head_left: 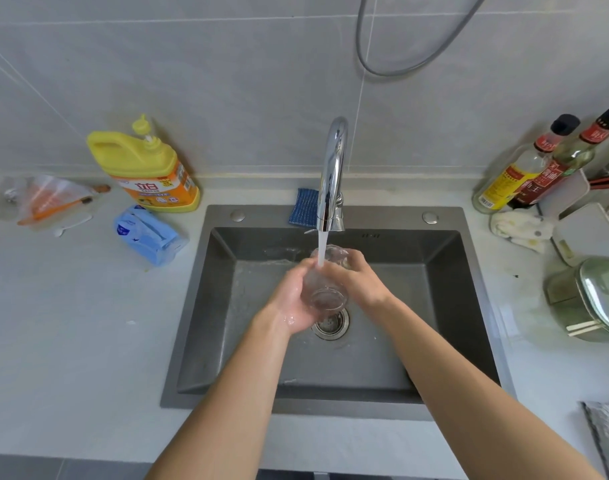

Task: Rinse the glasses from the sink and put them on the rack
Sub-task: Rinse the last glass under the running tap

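Your left hand [292,299] cups the bottom of a clear glass [325,285] over the sink [227,341]. Your right hand [356,278] grips its top. Water [321,249] from the tap [332,174] falls on it.

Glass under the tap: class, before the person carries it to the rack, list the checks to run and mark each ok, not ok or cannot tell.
1. Glass held securely: ok, left hand cups its side and right hand grips near the rim.
2. Water reaching it: ok, the stream from the tap falls onto the glass.
3. Glass fully rinsed: cannot tell.
4. No other glasses left in the sink: ok, the basin shows only the drain.
5. Free slot on the rack: cannot tell, it lies at the frame's right edge.
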Available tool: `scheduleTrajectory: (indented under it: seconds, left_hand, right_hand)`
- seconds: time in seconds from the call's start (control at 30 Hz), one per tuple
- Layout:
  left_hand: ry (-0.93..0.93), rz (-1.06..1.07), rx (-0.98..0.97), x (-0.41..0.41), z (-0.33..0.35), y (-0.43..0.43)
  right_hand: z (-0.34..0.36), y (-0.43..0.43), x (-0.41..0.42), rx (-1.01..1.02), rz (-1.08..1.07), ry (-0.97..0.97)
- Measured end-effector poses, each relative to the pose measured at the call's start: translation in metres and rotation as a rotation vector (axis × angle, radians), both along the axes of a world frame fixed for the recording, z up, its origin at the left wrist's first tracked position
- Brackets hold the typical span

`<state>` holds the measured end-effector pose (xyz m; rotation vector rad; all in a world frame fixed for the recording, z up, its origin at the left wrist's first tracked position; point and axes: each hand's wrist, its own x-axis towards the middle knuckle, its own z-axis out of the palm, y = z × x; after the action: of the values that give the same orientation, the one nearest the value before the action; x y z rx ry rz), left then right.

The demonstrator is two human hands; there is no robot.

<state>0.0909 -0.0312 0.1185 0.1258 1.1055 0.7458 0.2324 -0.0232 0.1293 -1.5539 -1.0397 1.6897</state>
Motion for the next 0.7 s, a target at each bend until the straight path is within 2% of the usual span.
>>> scheduleTrajectory:
  seconds: [0.13,0.2,0.27,0.37,0.47,0.53,0.57,0.63,0.7]
  left_hand:
    - [0.025,0.122,0.037,0.003,0.006,-0.002]
    - [0.085,0.133,0.080,0.008,0.009,-0.002]
    - [0.205,0.198,0.081,0.008,-0.001,0.002]
    - [0.333,0.190,0.023,0.000,-0.014,0.002]
    - [0.388,0.151,-0.004,0.001,-0.017,-0.006]
    - [0.393,0.137,-0.027,0.003,-0.015,-0.010]
    - [0.384,0.133,-0.046,0.002,-0.017,-0.012]
    - [0.363,0.133,-0.111,-0.002,-0.018,-0.012]
    - [0.340,0.099,-0.152,-0.007,-0.018,-0.013]
  right_hand:
    - [-0.001,0.003,-0.006,0.118,-0.146,-0.232]
    - [0.003,0.000,-0.010,0.138,-0.160,-0.223]
    - [0.006,-0.006,-0.011,0.144,-0.056,-0.157]
    - [0.000,-0.008,0.000,0.112,0.260,-0.075]
    - [-0.011,-0.009,0.005,0.170,0.474,-0.240]
    - [-0.015,-0.010,0.004,0.286,0.385,-0.380]
    - [-0.017,-0.011,0.003,0.323,0.282,-0.382]
    - [-0.019,-0.014,-0.003,0.349,0.102,-0.294]
    - [-0.015,-0.018,-0.010,0.207,0.017,-0.132]
